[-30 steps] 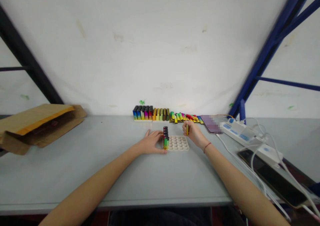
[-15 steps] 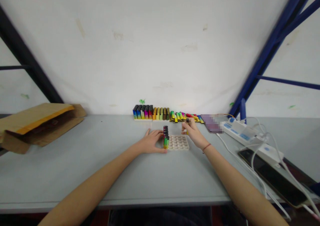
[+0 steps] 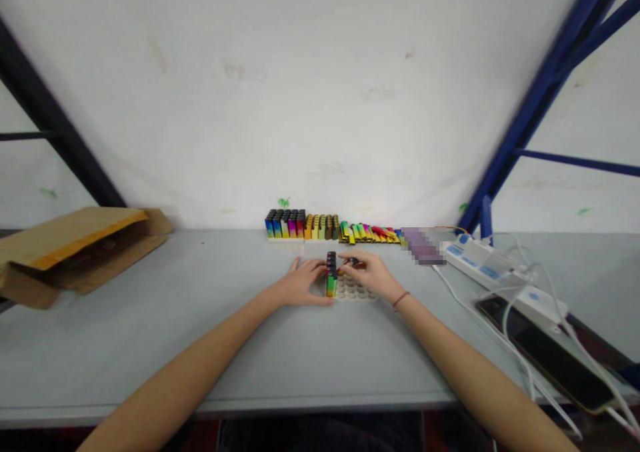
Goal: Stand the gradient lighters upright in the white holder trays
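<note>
A white tray [image 3: 357, 295] with rows of round holes lies in front of me. One row of upright lighters [image 3: 332, 282] with black tops fills its left side, the nearest one green to orange. My left hand [image 3: 303, 284] grips the tray's left end, thumb at the near corner and fingers along the side. Over the holes, just right of that row, my right hand [image 3: 369, 273] is closed on a lighter [image 3: 353, 261]. Its dark top shows between the fingers, while most of its body is hidden by the hand.
Against the wall stand a tray of black-topped lighters [image 3: 285, 224] and a tray of yellowish lighters [image 3: 322, 227]. Loose lighters [image 3: 367, 233] lie right of them. A paper bag [image 3: 95, 245] is at left. At right are a power strip [image 3: 480, 265], cables and a dark phone [image 3: 545, 352].
My right hand has moved left and nearer with the lighter, from beyond the tray's right end to above the holes beside the standing row. My left hand stays put.
</note>
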Demonstrator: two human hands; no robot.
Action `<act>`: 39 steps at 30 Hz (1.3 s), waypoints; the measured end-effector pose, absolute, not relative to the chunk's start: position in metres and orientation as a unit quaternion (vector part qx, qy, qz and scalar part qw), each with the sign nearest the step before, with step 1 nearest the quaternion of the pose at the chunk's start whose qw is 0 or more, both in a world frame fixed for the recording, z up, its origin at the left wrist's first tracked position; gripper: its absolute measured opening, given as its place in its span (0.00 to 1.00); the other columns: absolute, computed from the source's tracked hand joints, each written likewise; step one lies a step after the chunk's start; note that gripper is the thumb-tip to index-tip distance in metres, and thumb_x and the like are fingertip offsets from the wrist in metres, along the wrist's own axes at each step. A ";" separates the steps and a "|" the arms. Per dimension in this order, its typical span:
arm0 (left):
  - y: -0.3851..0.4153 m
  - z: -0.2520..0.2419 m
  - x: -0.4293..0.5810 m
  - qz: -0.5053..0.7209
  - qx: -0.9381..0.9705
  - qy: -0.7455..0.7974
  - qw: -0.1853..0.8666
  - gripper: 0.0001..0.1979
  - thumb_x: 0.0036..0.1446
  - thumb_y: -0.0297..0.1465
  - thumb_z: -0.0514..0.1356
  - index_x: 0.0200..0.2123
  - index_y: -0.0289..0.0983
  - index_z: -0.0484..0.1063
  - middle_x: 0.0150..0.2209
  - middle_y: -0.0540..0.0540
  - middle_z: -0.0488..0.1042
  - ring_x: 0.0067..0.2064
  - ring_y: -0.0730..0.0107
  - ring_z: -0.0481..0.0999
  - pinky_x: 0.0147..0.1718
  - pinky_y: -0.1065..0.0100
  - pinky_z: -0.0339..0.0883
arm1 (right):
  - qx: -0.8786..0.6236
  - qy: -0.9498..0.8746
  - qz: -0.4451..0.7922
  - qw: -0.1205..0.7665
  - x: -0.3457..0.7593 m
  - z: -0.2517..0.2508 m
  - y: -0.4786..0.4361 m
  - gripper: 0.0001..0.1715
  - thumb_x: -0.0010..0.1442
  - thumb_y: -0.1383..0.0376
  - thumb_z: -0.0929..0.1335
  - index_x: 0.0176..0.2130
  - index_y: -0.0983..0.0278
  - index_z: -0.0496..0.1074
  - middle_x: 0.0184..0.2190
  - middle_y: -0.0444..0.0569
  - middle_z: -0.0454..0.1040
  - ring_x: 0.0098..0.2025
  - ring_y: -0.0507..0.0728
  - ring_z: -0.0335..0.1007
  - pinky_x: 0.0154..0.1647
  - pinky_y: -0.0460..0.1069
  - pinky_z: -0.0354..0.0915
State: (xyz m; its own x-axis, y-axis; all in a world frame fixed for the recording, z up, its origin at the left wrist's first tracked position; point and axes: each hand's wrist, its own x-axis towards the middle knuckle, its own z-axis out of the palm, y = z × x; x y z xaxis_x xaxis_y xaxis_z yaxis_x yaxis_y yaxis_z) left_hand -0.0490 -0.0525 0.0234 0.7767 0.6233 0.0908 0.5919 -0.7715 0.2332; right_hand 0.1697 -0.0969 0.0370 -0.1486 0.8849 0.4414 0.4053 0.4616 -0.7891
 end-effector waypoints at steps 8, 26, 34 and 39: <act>-0.053 0.023 -0.049 0.081 0.938 0.325 0.092 0.42 0.48 0.58 0.58 0.60 0.39 0.57 0.61 0.38 0.57 0.62 0.47 0.55 0.59 0.39 0.34 | -0.458 -0.775 0.118 0.419 0.166 0.035 -0.092 0.17 0.56 0.66 0.67 0.47 0.57 0.68 0.34 0.48 0.74 0.34 0.57 0.70 0.39 0.53 0.65; -0.053 0.023 -0.049 0.078 0.936 0.331 0.096 0.42 0.49 0.58 0.57 0.59 0.37 0.58 0.61 0.36 0.58 0.62 0.46 0.55 0.60 0.38 0.34 | -0.738 -0.648 -0.118 0.149 0.254 0.017 -0.014 0.25 0.65 0.61 0.56 0.57 0.68 0.63 0.53 0.62 0.65 0.53 0.64 0.60 0.54 0.57 0.52; -0.054 0.023 -0.048 0.075 0.935 0.334 0.092 0.42 0.48 0.58 0.57 0.59 0.37 0.58 0.61 0.35 0.58 0.62 0.46 0.56 0.59 0.38 0.33 | -0.767 -0.622 -0.095 0.122 0.244 0.018 -0.043 0.25 0.65 0.56 0.55 0.56 0.61 0.63 0.50 0.60 0.67 0.51 0.65 0.62 0.49 0.58 0.56; -0.054 0.023 -0.048 0.076 0.934 0.336 0.095 0.42 0.48 0.58 0.57 0.59 0.39 0.58 0.61 0.36 0.58 0.62 0.47 0.56 0.60 0.39 0.33 | -0.754 -0.638 -0.082 0.135 0.251 0.021 -0.044 0.29 0.63 0.50 0.55 0.60 0.55 0.59 0.58 0.52 0.62 0.60 0.67 0.50 0.55 0.63 0.51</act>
State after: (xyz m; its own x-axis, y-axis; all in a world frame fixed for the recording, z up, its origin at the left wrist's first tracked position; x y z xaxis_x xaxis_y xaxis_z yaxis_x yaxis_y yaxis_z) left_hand -0.0477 -0.0540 0.0234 0.7625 0.6424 0.0771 0.6136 -0.7558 0.2285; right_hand 0.2515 -0.0437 0.0206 0.1729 0.9398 0.2948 0.9837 -0.1500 -0.0991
